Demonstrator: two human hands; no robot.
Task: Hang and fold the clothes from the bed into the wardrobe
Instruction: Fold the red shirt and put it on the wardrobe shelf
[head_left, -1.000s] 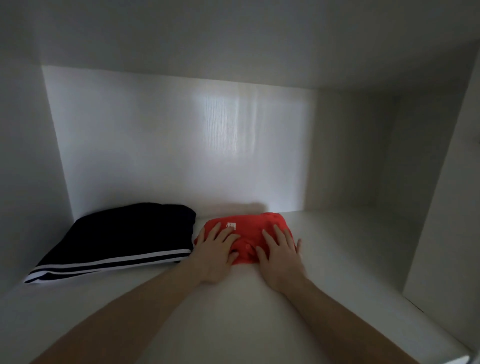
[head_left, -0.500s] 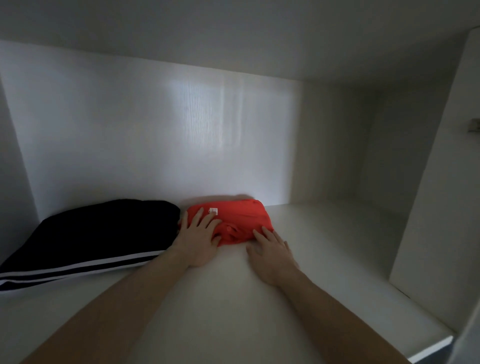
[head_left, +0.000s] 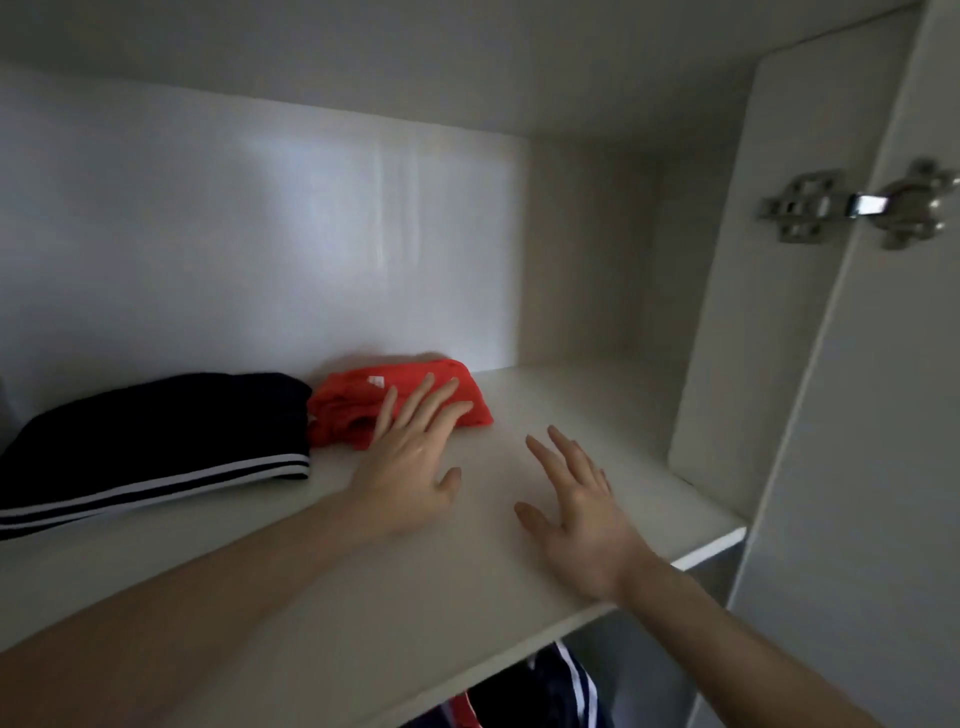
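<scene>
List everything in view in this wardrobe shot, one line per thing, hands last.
red folded garment: one, red, on the shelf, touching the right end of the black one
black folded garment: one, black with white stripes, left on the shelf
shelf: one, white, spans the wardrobe
hanging clothes: count unclear, dark with white stripes plus some red, below the shelf
hinge: one, metal, upper right
left hand: one, fingers straight on the red garment
right hand: one, fingers spread over bare shelf

A white wardrobe shelf (head_left: 363, 597) carries a folded black garment with white stripes (head_left: 150, 441) at the left, and a folded red garment (head_left: 353, 410) touching its right side.
</scene>
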